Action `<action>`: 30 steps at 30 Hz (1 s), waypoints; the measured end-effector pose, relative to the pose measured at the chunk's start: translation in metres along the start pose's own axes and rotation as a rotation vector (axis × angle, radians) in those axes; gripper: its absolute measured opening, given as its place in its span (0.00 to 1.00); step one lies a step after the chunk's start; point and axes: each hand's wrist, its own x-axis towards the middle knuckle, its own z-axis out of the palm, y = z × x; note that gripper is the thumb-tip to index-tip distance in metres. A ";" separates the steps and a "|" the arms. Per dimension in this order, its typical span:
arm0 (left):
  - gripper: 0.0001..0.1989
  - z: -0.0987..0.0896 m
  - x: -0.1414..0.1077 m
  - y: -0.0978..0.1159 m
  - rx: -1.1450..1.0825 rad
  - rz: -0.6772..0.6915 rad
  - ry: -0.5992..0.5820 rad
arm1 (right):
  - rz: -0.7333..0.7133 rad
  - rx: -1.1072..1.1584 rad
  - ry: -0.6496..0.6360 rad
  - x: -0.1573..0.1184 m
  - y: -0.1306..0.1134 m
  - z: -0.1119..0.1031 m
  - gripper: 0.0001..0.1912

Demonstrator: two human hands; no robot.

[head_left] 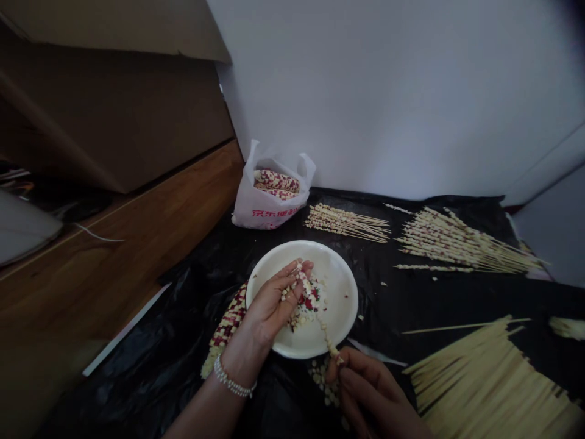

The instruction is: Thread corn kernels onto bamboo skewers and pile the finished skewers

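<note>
A white bowl [350, 277] holds loose corn kernels [297, 320] over a red and green pattern at its bottom. My left hand [276, 299] is cupped palm up above it, with some kernels in the fingers and palm. A skewer threaded with corn kernels [323, 326] slants across the bowl, its upper end resting at my left fingers and thumb. Just outside the rim, my right hand [370, 384] pinches the lower end of that skewer. Partly hidden behind my left forearm lies a red-and-cream corn cob [228, 323].
Behind the bowl stands a white plastic bag [269, 210] of corn cobs. Two piles of threaded skewers [336, 221] [452, 241] lie at the right rear. Bare sticks [493, 378] fan out front right. Black plastic sheeting [183, 317] covers the floor; a cardboard box [119, 116] stands left.
</note>
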 end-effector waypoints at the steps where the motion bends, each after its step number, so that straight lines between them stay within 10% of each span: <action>1: 0.22 0.000 0.000 0.000 -0.002 0.011 0.013 | 0.001 0.007 -0.003 0.000 0.000 0.000 0.13; 30: 0.17 0.001 0.006 0.000 -0.051 0.187 0.067 | 0.053 -0.048 -0.090 0.001 -0.002 -0.003 0.15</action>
